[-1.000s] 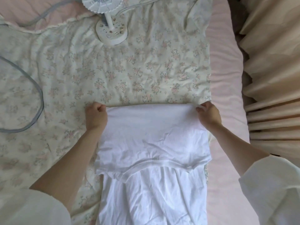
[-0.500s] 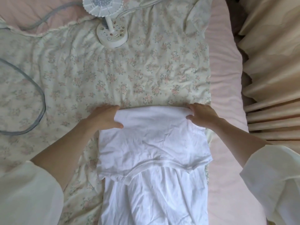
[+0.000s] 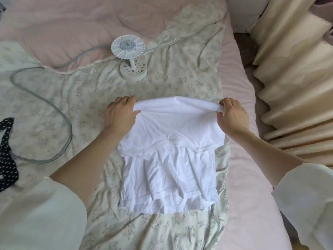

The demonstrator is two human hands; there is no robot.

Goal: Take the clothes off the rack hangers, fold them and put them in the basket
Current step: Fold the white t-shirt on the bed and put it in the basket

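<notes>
We're mid-fold on the white t-shirt (image 3: 171, 159) — it's lying on the floral quilt (image 3: 86, 98), far edge doubled over. Our left hand (image 3: 119, 115) and right hand (image 3: 232, 115) are each pinching a corner of that fold. Next we're probably bringing it toward us. The small fan (image 3: 128, 46) is sitting just beyond — otherwise there's plenty of room.

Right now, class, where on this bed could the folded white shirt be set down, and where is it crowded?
Free: the floral quilt between the grey cable and the left hand; the pink sheet between the white shirt and the curtain. Crowded: past the shirt, by the small fan; far left, by the dotted black cloth. Both hands, the right hand too, pinch the shirt's fold.
</notes>
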